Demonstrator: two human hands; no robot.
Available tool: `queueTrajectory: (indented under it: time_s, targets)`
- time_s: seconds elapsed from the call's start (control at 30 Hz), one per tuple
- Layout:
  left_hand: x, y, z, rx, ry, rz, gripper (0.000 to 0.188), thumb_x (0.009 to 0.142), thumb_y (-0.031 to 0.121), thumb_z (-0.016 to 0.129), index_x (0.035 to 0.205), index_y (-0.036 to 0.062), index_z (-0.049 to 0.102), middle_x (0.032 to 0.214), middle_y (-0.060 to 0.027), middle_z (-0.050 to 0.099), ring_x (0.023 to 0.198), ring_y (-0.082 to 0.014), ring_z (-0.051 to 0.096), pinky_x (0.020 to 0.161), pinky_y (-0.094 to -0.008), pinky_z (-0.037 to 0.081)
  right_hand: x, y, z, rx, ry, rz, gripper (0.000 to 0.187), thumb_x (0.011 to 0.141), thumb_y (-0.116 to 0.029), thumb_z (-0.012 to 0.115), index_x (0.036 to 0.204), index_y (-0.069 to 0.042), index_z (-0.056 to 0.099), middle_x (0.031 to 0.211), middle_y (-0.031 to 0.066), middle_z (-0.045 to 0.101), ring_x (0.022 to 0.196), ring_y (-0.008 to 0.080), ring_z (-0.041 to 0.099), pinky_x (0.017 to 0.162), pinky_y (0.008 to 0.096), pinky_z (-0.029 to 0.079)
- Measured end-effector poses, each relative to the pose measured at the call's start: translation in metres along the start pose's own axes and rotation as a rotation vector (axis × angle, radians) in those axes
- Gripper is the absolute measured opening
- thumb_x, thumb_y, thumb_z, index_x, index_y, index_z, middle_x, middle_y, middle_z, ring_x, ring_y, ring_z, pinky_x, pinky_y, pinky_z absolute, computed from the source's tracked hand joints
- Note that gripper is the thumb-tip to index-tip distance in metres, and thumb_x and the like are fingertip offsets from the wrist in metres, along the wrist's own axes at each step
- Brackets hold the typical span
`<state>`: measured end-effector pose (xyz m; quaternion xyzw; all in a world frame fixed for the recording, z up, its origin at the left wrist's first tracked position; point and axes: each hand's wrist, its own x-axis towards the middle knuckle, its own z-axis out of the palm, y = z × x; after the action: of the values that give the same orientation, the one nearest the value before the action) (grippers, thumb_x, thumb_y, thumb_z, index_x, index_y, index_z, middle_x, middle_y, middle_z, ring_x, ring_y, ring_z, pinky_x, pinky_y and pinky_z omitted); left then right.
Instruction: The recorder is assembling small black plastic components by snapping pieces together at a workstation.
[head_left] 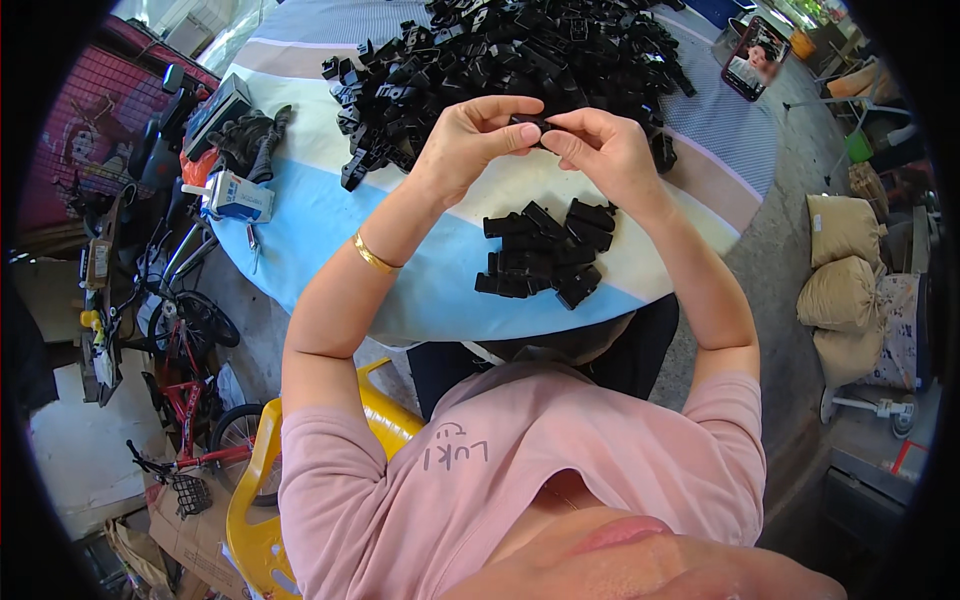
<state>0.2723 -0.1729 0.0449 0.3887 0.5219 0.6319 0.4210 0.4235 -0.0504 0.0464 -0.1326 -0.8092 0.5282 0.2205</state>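
Observation:
Between my two hands, over the middle of the table, is a small black plastic part (529, 121). My left hand (475, 140) pinches its left end between thumb and fingers. On the other end, the thumb and fingertips of my right hand (608, 150) close in the same way. The fingers cover much of the part, so its exact kind cannot be told. Behind my hands spreads a large heap of similar black plastic parts (520, 60). A smaller pile of black parts (540, 250) lies nearer to me, between my forearms.
A striped cloth (330, 240) covers the round table. At its left edge stand a small blue-white carton (240, 197), dark gloves (250, 140) and a box (218, 112). A phone (755, 60) leans at the far right. Full sacks (840, 295) sit on the floor at right.

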Motion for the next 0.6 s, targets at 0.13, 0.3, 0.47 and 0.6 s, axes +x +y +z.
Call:
queueTrajectory:
  time_s: [0.13,0.3,0.47,0.6]
  targets:
    - [-0.003,-0.005,0.003,0.109,-0.178,-0.128,0.032,0.082,0.012,0.066,0.110,-0.0007,0.059,0.096,-0.0028,0.062,0.088,-0.0088,0.056,0.082,-0.0229,0.045,-0.002,-0.001,-0.033,-0.076,0.050,-0.053,0.019,0.086,-0.006,0.057,0.104,-0.003,0.063,0.089,0.0029,0.065,0.073,0.0089,0.059,0.062,0.0203,0.048]
    - [-0.003,-0.013,0.007,0.395,-0.379,-0.252,0.026,0.085,0.019,0.064,0.104,0.0005,0.062,0.097,-0.0031,0.061,0.083,-0.0083,0.055,0.077,-0.0223,0.046,-0.013,0.010,-0.104,-1.026,0.004,-0.406,0.056,0.069,0.013,0.046,0.119,-0.008,0.055,0.124,0.0111,0.052,0.112,0.0288,0.049,0.096,0.0343,0.040]
    - [-0.006,-0.003,0.013,0.822,-0.385,-0.160,0.026,0.084,0.021,0.066,0.099,0.0007,0.064,0.089,-0.0051,0.063,0.077,-0.0105,0.057,0.068,-0.0238,0.048,-0.018,0.033,-0.095,-1.005,-0.177,-0.293,0.059,0.067,0.012,0.048,0.122,-0.010,0.051,0.132,0.0111,0.044,0.120,0.0292,0.042,0.100,0.0364,0.036]
    - [-0.002,-0.014,0.014,0.728,-0.207,0.020,0.026,0.083,0.020,0.066,0.101,0.0006,0.064,0.091,-0.0051,0.064,0.076,-0.0104,0.059,0.069,-0.0235,0.049,-0.008,0.029,-0.084,-0.908,-0.103,-0.329,0.048,0.069,0.005,0.057,0.115,-0.007,0.054,0.113,0.0101,0.052,0.092,0.0255,0.058,0.078,0.0348,0.047]
